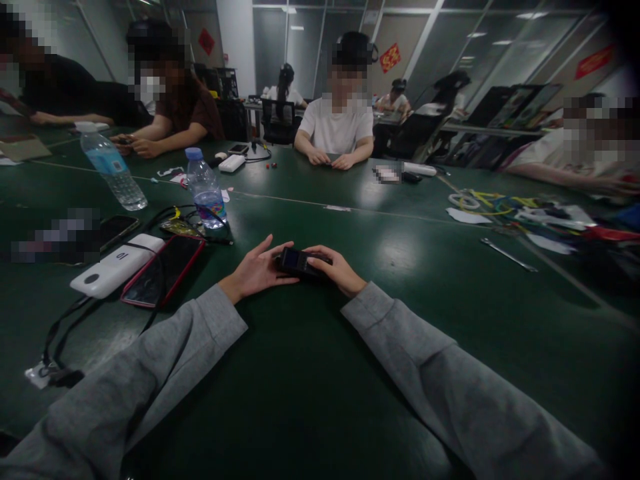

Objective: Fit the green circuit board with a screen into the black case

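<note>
A small black device (296, 261) with a little screen and a few buttons is held low over the green table (310, 373), or rests on it; I cannot tell which. My right hand (336, 268) grips its right end, thumb on the front near the buttons. At its left end is my left hand (257, 268), fingers stretched out and spread; they reach the device's edge or pass behind it. Left of my hands lie a red-edged phone (165, 270) and a white power bank (117, 265) with a dark cable.
A small water bottle (206, 193) and a taller bottle (113, 167) stand at the left. Another phone (119, 230) lies there. At the right are a wrench (509, 255) and tangled cables (493, 202). Several people sit around the table; one person (337, 123) sits opposite.
</note>
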Action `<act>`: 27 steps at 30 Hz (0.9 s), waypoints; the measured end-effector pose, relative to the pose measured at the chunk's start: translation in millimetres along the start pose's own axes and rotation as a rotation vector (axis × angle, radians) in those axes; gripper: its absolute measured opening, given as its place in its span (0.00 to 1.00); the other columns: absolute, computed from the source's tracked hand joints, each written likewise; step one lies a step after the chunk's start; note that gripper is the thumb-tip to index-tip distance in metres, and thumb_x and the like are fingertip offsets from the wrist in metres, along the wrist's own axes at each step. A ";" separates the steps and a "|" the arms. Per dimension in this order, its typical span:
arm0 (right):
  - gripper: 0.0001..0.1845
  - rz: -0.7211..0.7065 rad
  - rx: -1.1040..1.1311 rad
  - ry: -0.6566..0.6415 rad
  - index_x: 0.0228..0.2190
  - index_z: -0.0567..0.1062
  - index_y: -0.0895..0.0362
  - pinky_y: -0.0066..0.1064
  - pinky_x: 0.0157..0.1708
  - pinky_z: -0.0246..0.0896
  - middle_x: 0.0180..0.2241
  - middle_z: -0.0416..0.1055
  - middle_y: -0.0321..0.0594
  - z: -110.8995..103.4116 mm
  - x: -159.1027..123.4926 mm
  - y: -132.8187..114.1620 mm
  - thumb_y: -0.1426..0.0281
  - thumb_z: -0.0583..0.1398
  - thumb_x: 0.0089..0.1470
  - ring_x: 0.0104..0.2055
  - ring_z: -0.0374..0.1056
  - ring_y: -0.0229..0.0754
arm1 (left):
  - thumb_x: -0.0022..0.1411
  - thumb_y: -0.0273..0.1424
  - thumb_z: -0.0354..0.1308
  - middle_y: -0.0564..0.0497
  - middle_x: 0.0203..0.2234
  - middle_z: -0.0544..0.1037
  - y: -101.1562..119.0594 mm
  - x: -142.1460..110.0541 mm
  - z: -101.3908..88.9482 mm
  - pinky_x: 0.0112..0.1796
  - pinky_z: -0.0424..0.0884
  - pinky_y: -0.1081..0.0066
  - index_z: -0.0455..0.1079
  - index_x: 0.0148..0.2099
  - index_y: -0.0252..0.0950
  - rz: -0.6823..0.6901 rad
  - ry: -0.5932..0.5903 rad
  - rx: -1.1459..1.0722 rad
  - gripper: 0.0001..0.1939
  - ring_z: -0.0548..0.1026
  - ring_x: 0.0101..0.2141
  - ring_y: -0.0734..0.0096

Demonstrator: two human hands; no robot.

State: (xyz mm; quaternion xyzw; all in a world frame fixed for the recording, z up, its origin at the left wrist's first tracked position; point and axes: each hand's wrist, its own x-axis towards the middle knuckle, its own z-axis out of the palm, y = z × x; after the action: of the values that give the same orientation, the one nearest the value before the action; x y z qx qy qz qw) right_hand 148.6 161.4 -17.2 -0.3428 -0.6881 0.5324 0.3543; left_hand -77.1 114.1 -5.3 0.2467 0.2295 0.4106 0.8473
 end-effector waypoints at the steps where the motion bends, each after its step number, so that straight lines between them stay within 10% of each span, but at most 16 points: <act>1: 0.18 0.005 0.014 0.004 0.42 0.75 0.54 0.41 0.53 0.58 0.44 0.74 0.40 0.0 0.1 0.4 0.59 0.65 0.50 0.48 0.68 0.44 | 0.66 0.47 0.48 0.39 0.52 0.73 -0.3 0.7 -0.2 0.58 0.56 0.48 0.62 0.60 0.37 0.008 0.011 0.000 0.27 0.70 0.54 0.51; 27: 0.28 0.181 0.318 0.008 0.45 0.71 0.51 0.42 0.47 0.67 0.43 0.74 0.39 -7.7 0.2 1.3 0.65 0.71 0.40 0.42 0.72 0.43 | 0.66 0.42 0.52 0.39 0.45 0.75 -3.9 7.8 3.2 0.58 0.57 0.58 0.65 0.56 0.29 -0.001 0.141 0.073 0.24 0.73 0.49 0.59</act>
State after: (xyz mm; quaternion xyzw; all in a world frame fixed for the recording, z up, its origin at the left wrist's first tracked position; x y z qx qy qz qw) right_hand 155.2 165.6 -17.0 -0.3450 -0.5601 0.6630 0.3573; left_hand -68.5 117.6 -6.6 0.2477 0.3033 0.4178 0.8198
